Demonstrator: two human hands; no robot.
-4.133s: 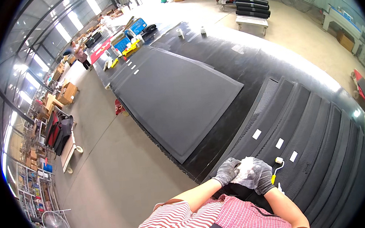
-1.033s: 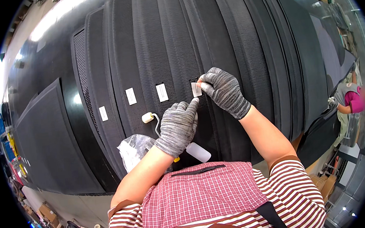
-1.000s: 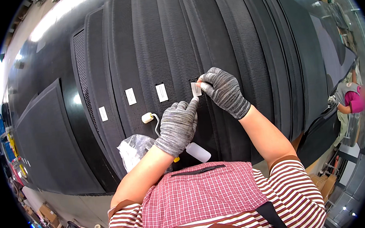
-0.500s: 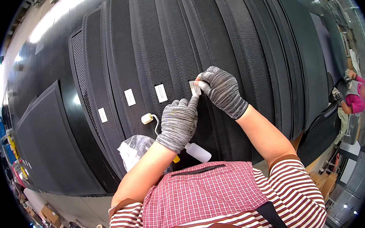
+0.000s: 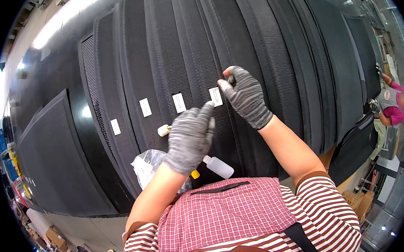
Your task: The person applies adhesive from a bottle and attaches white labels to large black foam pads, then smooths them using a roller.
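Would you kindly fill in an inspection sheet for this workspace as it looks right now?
Surface: long black mesh sheets, overlapped.
Job's things: four white labels in a row; left hand fingertip at the nearest label.
Clutter: small white bottle, clear plastic bag, roller tool.
Grippers: both gloved; right hand pinched beside the label.
Cables: nothing seen.
Surroundings: co-worker at right; boxes on the floor.

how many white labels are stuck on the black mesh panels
4: the far-left label, the second label, the third label, and the rightmost label between both gloved hands. More may be hidden under the hands.
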